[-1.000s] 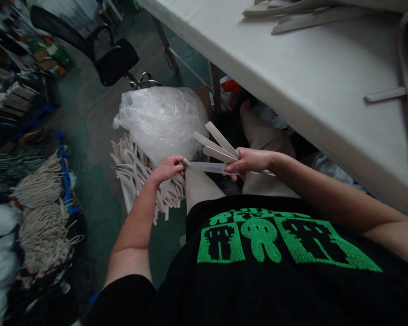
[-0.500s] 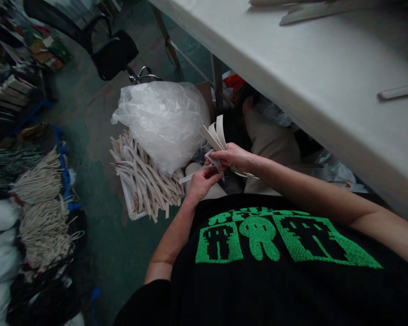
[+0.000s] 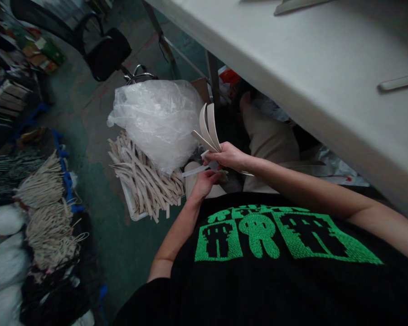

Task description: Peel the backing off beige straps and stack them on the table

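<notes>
My right hand (image 3: 231,156) is closed around a few flat beige straps (image 3: 211,123), whose ends fan out above the fingers; other ends show below the wrist. Just below, my left hand (image 3: 204,183) is closed in a pinch on a thin, whitish, half-clear strip (image 3: 194,171). One end of this strip sticks out to the left, and the rest runs up toward the right fingers. Where strip and straps meet is partly hidden by the fingers. Both hands are over my lap, below the table edge.
Left of my hands, a white tray (image 3: 132,209) holds a heap of beige straps (image 3: 146,176). A large clear plastic bag (image 3: 159,120) rests against it. A pale table (image 3: 292,59) spans the upper right. A black chair (image 3: 107,52) and bundled cords (image 3: 51,235) are farther left.
My left hand has turned and shifted slightly right and down with the whitish strip. The strap ends in my right hand now stand higher and curve more. The camera view has shifted slightly.
</notes>
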Motion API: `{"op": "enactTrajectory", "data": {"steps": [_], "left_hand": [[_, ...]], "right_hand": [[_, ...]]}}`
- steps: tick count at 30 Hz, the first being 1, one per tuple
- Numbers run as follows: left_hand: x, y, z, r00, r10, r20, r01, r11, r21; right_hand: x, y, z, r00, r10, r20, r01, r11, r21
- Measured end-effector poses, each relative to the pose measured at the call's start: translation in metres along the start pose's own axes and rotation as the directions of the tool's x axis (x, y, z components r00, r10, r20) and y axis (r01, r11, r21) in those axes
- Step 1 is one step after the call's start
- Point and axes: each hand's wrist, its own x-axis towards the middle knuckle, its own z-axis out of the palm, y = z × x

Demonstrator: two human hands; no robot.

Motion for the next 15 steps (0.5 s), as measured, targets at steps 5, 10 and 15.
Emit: {"op": "enactTrajectory", "data": {"steps": [5, 10, 15], "left_hand": [[0.007, 0.005, -0.009, 0.99, 0.038, -0.139, -0.068, 0.975, -0.214], [0.013, 0.026, -0.014, 0.951, -0.061, -0.302, -0.104, 0.86, -0.5], [0.012, 0.045, -0.012, 0.924, -0.187, -0.334, -0.09, 0.741, -0.666]], "right_hand": [[-0.01, 0.008, -0.024, 0.998, -0.055, 0.042, 0.06, 0.987, -0.151], [-0.043, 0.026, -0.04, 0.998, -0.034, 0.058, 0.046, 0.975, -0.219], [-0.072, 0.041, -0.036, 0.993, 0.055, 0.106, -0.036, 0.984, -0.174]]}}
